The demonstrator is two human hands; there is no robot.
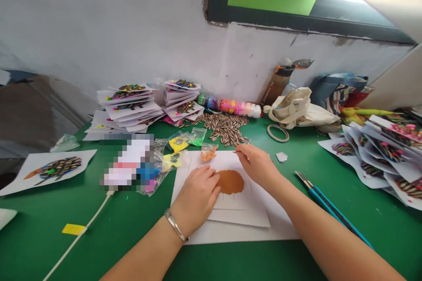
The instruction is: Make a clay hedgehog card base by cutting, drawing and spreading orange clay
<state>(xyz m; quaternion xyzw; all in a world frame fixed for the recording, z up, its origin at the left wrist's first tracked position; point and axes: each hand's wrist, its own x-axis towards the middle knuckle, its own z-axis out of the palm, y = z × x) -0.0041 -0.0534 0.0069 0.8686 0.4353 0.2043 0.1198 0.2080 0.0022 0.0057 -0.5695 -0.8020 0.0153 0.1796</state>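
Observation:
My left hand (198, 191) lies on the white paper (242, 218), fingers loosely stretched, fingertips at the left edge of a flat brown clay oval (232, 182). Short pencil lines show below the oval. My right hand (255, 162) is closed in a pinch at the paper's upper edge, beside a pile of striped sunflower seeds (224, 127). A small dark tip, apparently a sunflower seed, pokes out from its fingertips. Just above my left hand sits a small bag of orange clay (208, 153).
Stacks of seed-decorated cards (132, 107) stand at the back left, more cards (385, 158) at the right. A blue utility knife (329, 206) lies by my right forearm, blade showing. Tape roll (278, 133), clay bags (178, 142) and a white cable (82, 232) lie around.

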